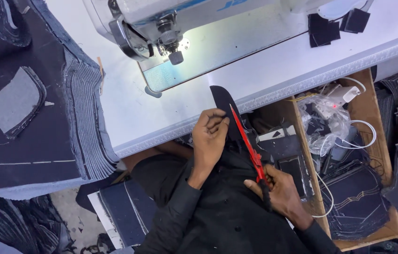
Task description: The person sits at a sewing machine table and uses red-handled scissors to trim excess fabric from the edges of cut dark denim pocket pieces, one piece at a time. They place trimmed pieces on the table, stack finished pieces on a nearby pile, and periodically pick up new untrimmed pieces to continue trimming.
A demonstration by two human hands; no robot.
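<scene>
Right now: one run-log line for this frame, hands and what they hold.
left hand: holds dark fabric piece | right hand: grips red scissors, blades on fabric | sewing machine: behind

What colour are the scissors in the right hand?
Red, seen in the head view: the scissors, held by the right hand.

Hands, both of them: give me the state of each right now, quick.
Left hand: closed, pinching the dark fabric piece at the table edge.
Right hand: closed around the handles of the red scissors.
</scene>
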